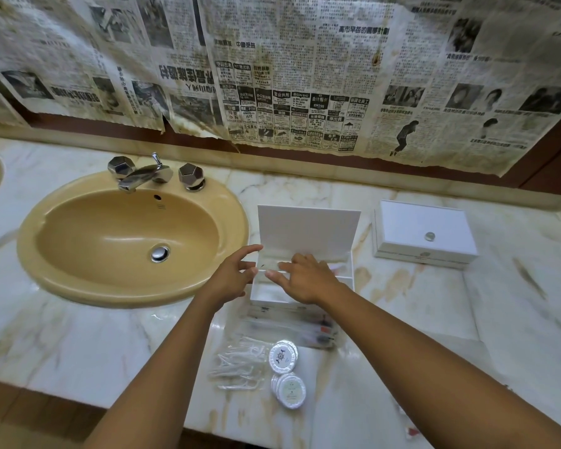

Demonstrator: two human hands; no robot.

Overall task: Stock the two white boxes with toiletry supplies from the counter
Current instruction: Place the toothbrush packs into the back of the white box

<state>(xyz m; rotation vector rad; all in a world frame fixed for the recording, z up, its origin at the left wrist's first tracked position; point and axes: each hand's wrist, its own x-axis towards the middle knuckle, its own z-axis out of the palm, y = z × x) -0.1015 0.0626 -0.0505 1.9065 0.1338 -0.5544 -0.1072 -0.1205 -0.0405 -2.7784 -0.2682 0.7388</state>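
Over the open white box [305,254], both hands work at the rear compartment. Just past centre of the view, the right hand [308,280] lies palm down with its fingers reaching towards eleven o'clock, where they seem to pinch or press a clear-wrapped item [271,265]; whether that counts as a firm grip I cannot tell. Level with it at nine o'clock, the left hand [232,277] hovers at the box's left wall, fingers spread and slack, thumb near the wrapper's end, apparently holding nothing.

That box stands with its lid upright at the back, and its near compartment looks bare, so I judge the filling has barely begun. At six o'clock from the hands, touching the box's front, lies a stack of clear-wrapped long items [289,325], toothbrushes perhaps. Further towards six sit a heap of clear packets of white picks [237,364] and two piles of round white packets [287,372], all still on the bench [78,335].

At two o'clock from the hands, well apart, the second white box [425,234] sits shut with its knob on top. By my reckoning it has yet to be opened and stocked, and most of the task remains.
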